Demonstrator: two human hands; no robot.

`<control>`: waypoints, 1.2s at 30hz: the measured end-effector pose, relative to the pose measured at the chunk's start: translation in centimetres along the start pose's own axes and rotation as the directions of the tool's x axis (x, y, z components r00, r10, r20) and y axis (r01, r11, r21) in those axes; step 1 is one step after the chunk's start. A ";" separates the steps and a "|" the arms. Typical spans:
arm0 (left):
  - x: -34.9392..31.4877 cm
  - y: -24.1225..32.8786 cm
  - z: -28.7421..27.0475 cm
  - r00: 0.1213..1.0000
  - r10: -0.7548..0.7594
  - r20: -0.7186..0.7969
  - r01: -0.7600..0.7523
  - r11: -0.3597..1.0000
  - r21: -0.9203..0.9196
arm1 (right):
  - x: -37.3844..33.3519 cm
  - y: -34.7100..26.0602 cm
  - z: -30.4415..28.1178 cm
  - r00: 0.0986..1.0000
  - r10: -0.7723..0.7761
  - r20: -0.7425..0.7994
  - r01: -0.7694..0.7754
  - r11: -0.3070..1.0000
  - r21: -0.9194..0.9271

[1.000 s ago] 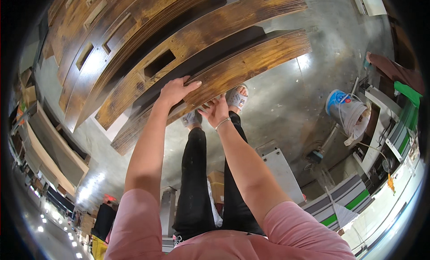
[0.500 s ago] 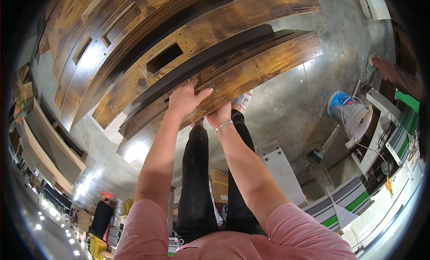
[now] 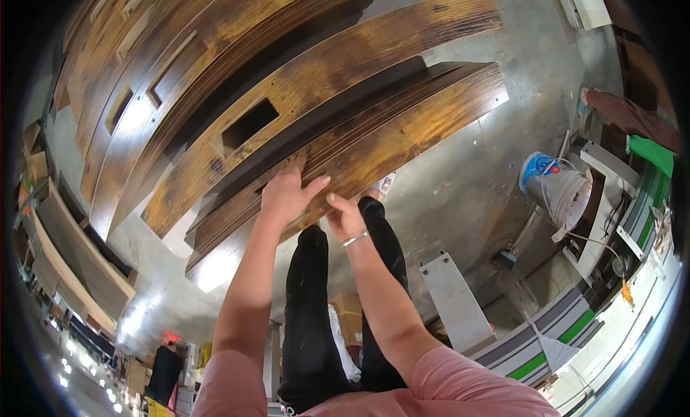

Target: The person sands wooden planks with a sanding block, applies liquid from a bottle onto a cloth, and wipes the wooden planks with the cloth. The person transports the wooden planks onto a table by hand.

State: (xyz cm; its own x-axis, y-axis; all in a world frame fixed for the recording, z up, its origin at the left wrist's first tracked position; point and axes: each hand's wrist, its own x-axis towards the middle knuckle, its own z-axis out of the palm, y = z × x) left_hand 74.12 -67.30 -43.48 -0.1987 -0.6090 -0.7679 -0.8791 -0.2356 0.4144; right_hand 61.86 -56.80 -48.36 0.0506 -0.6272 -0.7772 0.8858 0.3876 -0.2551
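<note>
A long wood-grain board (image 3: 402,140) with a glossy brown face lies nearest me, at the front of a group of similar boards. My left hand (image 3: 284,195) grips it at mid-length, thumb over the face and fingers reaching to the far side among the dark grooved edges. Beside it, my right hand (image 3: 347,217), with a bracelet at the wrist, holds the near edge. Its thumb rests at the rim, while the other fingers are mostly hidden. Just beyond stands another wood-grain board (image 3: 323,61) with a rectangular cutout.
More brown boards (image 3: 169,93) with slots are stacked at the far left. On the right stand a white bucket (image 3: 557,190) with a blue label and a white metal frame (image 3: 611,180). A pale panel (image 3: 456,302) and a cardboard box (image 3: 348,316) are near my legs.
My right hand has shifted at the near edge, and its thumb now shows on the rim. My left hand keeps its place on the board. The whole view has moved slightly.
</note>
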 end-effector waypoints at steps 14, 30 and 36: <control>0.7 -1.7 0.2 0.993 0.112 0.041 -0.113 0.993 0.023 | 0.0 1.1 -3.1 0.997 0.074 -0.024 -0.073 0.995 0.067; -1.0 -1.9 -0.2 0.973 0.157 0.168 -0.081 0.918 -0.388 | -2.9 0.1 -1.1 0.999 0.043 -0.003 -0.042 0.988 0.146; -12.1 5.2 -3.9 0.973 0.041 0.227 0.115 0.768 -0.631 | -13.4 -2.6 2.4 0.985 0.170 0.023 -0.172 0.973 0.156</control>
State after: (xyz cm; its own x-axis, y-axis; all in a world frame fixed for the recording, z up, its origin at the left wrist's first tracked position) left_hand 73.65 -64.05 -30.14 -0.3276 -0.4302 -0.8412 -0.4244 -0.7284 0.5379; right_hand 59.97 -51.06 -35.92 0.2111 -0.5672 -0.7960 0.9249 0.3793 -0.0250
